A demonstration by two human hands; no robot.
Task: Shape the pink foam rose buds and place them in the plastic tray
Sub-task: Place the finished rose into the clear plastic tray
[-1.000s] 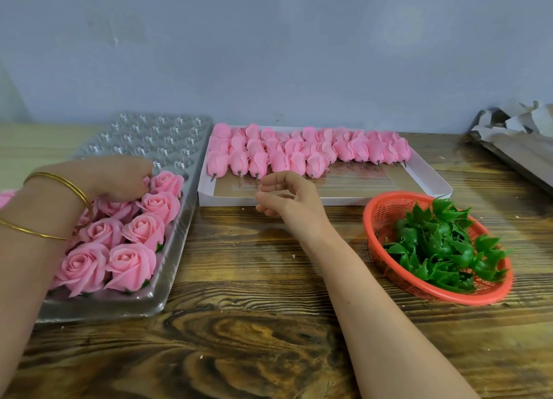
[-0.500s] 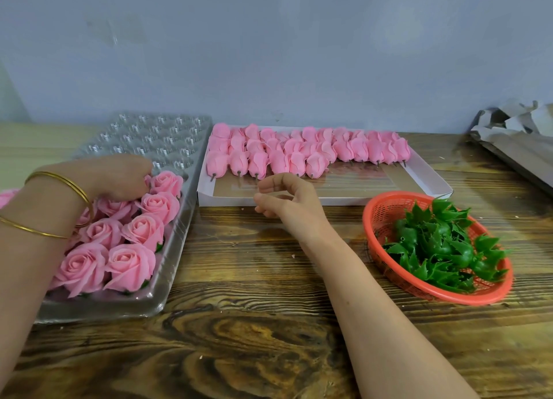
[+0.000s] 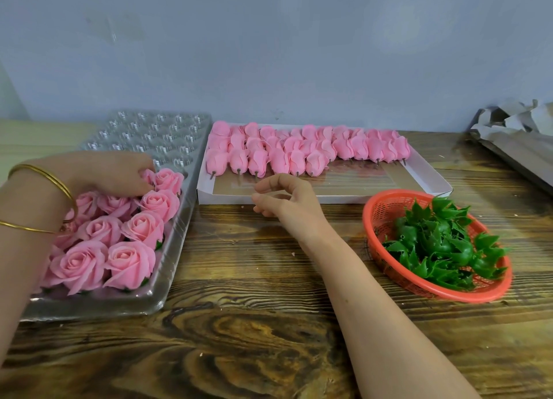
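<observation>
Several shaped pink foam roses fill the near cells of a clear plastic tray at the left; its far cells are bare. My left hand, with gold bangles on the wrist, lies over the roses in the middle of the tray, and its fingertips pinch a partly hidden rose beside the farthest rose. Unshaped pink buds on short stems lie in rows in a white box behind. My right hand hovers at the box's front edge, fingers loosely curled, holding nothing.
A red mesh basket of green plastic calyxes stands at the right on the wooden table. Crumpled grey paper and cardboard lie at the far right. A grey wall runs behind.
My left fingertips have crept slightly farther into the tray. My right hand has stayed by the box, its fingers spreading a little.
</observation>
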